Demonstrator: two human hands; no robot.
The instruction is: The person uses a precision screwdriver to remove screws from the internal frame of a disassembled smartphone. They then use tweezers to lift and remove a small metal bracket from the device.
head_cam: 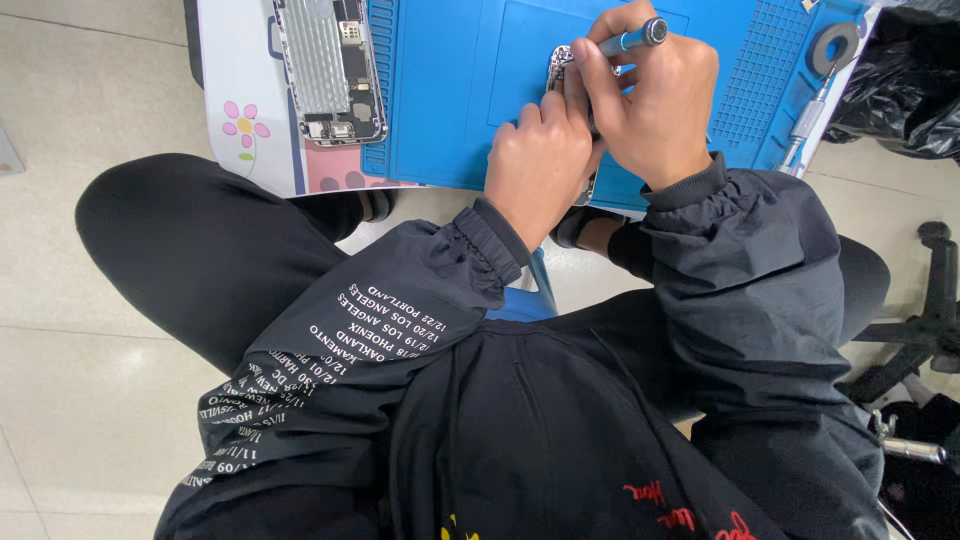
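Observation:
My right hand (pixel 655 105) grips a blue-handled screwdriver (pixel 630 40) with a grey cap, its tip pointing down at a small phone part (pixel 558 62). My left hand (pixel 540 165) presses on that phone part and holds it against the blue work mat (pixel 450 110); most of the part is hidden under my fingers. An opened phone body (pixel 330 70) with bare metal plates and circuitry lies on the mat's left edge, apart from both hands.
A white table surface (pixel 245 120) with a flower print lies under the mat. A grey ring of tape (pixel 833 47) and a metal tool (pixel 805 125) sit at the mat's right edge. Black bags (pixel 910 90) and a chair base (pixel 925 330) stand on the right.

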